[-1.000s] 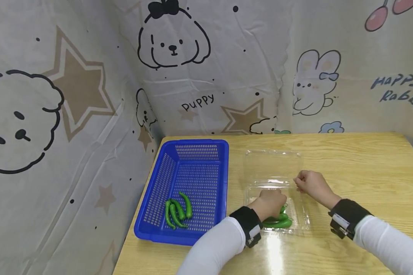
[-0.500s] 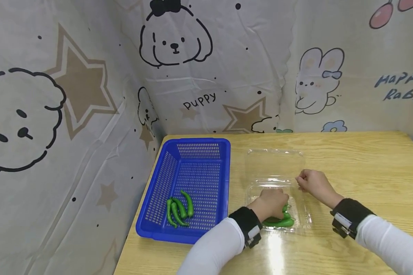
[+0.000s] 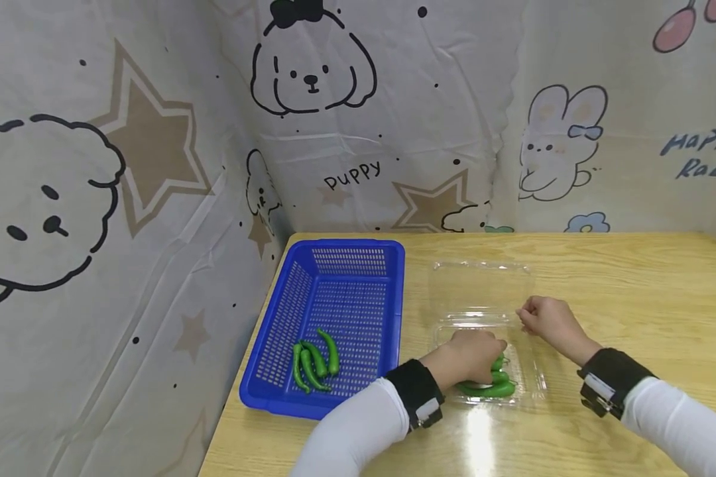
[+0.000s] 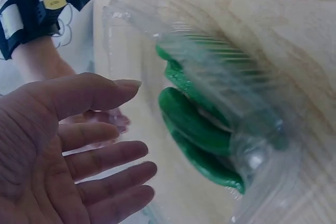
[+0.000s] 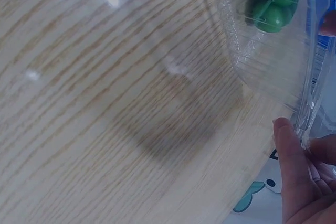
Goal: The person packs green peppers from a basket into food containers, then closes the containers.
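Note:
A clear plastic clamshell box (image 3: 539,387) lies on the table with its lid (image 3: 480,286) folded back behind it. Several green chili peppers (image 3: 490,389) lie along its near side. Over the box is my left hand (image 3: 468,358), partly covering the peppers in the head view. In the left wrist view its fingers (image 4: 113,162) are spread loosely beside the green peppers (image 4: 191,121) with nothing held. At the box's right side, near the hinge, my right hand (image 3: 551,321) pinches the clear plastic edge (image 5: 302,121) between thumb and fingers, as the right wrist view shows.
To the left stands a blue perforated basket (image 3: 396,311) with several green chili peppers (image 3: 315,364) in its near-left part. A wood-grain table (image 3: 632,285) carries everything. Cloth curtains (image 3: 227,99) with cartoon prints hang behind it and on the left.
My left hand and forearm have shifted slightly left relative to the box. My right hand keeps its place at the edge. The head view has drifted a little to the left.

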Motion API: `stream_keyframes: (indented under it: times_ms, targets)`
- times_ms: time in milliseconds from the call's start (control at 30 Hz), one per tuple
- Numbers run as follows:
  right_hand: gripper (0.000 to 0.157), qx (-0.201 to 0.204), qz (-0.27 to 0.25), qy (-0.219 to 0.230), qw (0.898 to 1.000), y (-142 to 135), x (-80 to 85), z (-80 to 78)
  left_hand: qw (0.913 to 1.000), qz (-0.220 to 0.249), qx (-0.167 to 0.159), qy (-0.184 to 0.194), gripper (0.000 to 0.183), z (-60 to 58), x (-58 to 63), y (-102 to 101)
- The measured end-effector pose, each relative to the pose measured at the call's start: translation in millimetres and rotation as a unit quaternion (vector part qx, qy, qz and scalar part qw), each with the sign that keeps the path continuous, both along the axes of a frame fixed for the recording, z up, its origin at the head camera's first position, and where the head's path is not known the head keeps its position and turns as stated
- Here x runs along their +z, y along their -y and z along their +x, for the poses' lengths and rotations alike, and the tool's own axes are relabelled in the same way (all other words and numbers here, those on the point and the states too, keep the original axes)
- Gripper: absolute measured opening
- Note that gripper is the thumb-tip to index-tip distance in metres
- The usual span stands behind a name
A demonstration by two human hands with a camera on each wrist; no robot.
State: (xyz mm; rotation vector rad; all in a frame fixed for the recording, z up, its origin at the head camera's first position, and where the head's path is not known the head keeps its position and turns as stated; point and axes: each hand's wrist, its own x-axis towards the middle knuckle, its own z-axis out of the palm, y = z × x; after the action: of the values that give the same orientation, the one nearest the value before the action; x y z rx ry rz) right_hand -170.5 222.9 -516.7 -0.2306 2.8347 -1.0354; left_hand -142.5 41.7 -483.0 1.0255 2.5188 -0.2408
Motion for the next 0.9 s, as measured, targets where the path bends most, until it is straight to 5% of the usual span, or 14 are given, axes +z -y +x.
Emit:
stream_keyframes:
  times_ms: [433, 900]
  targets:
    - [0.018, 0.0, 0.005, -0.007, 1.0, -0.3, -2.9, 0.5, 0.9931, 0.094, 0.047, 0.053, 0.076, -12.7, 9.0, 32.5]
    - [0.019, 0.006, 0.007, -0.01, 1.0, 3.0, 0.4, -0.5, 0.9891, 0.109, 0.082, 0.055, 0.077, -20.1, 37.0, 71.3]
